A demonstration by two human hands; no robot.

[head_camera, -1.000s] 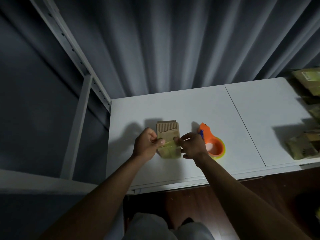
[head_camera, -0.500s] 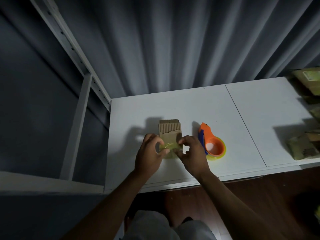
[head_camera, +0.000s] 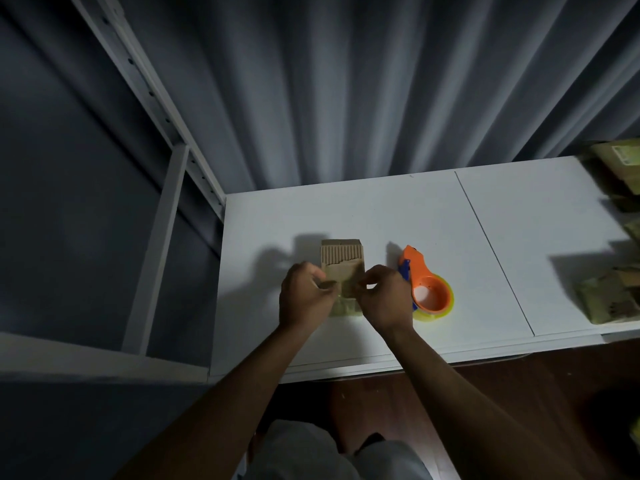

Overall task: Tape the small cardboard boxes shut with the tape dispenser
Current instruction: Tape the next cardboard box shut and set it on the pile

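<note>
Cardboard box (head_camera: 343, 271) between both hands' grips

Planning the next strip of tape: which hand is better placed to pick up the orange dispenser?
The right hand. The tape dispenser lies on the white table just beside it, on its outer side, while the left hand sits across the cardboard box. Both hands are busy at the box.

Small cardboard box (head_camera: 343, 268): near half hidden behind left hand (head_camera: 304, 299) and right hand (head_camera: 384, 299); grip on it not discernible. Tape dispenser (head_camera: 426, 289): near-left side covered by right hand. Taped packages (head_camera: 609, 299): dim, cut off by right edge; contents unreadable.
</note>
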